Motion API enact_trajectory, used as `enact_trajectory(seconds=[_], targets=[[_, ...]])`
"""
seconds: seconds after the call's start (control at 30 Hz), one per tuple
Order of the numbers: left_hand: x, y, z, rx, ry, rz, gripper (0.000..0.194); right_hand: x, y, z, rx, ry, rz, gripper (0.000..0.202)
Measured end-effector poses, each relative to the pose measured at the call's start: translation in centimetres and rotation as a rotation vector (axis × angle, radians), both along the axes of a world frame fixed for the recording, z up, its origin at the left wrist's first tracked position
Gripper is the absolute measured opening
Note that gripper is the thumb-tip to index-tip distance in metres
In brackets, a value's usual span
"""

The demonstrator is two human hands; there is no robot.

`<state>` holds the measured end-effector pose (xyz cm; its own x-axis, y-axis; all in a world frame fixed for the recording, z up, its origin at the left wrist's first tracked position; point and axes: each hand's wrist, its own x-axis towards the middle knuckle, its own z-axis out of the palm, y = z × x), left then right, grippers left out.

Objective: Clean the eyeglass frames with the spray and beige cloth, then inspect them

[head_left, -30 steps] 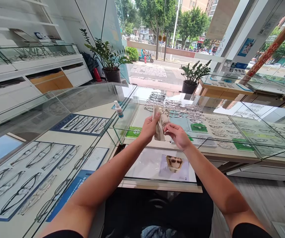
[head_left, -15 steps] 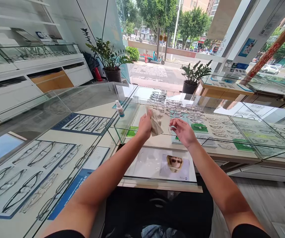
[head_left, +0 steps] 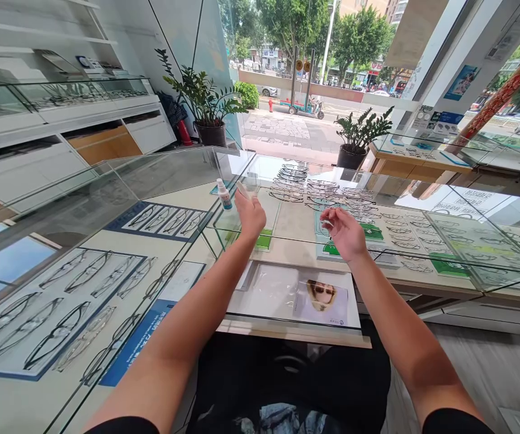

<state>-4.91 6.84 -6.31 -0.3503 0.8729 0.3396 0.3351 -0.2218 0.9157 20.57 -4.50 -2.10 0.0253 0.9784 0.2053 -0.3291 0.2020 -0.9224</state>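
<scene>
Over the glass counter, my left hand (head_left: 251, 216) reaches beside a white spray bottle (head_left: 224, 196) with a blue-green label. A pale beige cloth (head_left: 242, 190) shows at its closed fingers, mostly hidden behind the hand. The bottle stands upright on the glass, just left of my fingers; I cannot tell whether they touch it. To the right, my right hand (head_left: 345, 234) is raised with fingertips pinched on a small clear piece (head_left: 326, 223) that looks like an eyeglass lens. My fingers cover much of it.
Under the glass counter top (head_left: 287, 241) lie many eyeglass frames (head_left: 323, 190), and at left a tray of glasses (head_left: 29, 325). A picture card (head_left: 321, 301) lies nearest my body. Potted plants (head_left: 353, 158) stand beyond the counter.
My left hand has moved left with the cloth, from near my right hand to beside the spray bottle. My right hand has shifted slightly right and up, still pinching the clear piece.
</scene>
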Motion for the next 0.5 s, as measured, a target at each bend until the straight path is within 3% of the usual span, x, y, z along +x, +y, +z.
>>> enact_trajectory(seconds=[0.17, 0.27, 0.37, 0.5], targets=[[0.5, -1.0, 0.1, -0.149, 0.259, -0.008, 0.093, -0.1, 0.0, 0.0, 0.03, -0.009, -0.02, 0.032], [0.7, -1.5, 0.2, -0.231, 0.363, -0.022, 0.098, -0.1, -0.1, 0.1, 0.059, -0.04, -0.014, 0.032], [1.0, -2.1, 0.6, -0.081, 0.469, -0.02, 0.092, -0.2, -0.2, 0.3, 0.083, -0.065, 0.002, 0.033], [1.8, -3.8, 1.7, 0.327, 0.503, -0.123, 0.077, -0.3, -0.5, 0.6, 0.108, -0.107, 0.053, 0.035]])
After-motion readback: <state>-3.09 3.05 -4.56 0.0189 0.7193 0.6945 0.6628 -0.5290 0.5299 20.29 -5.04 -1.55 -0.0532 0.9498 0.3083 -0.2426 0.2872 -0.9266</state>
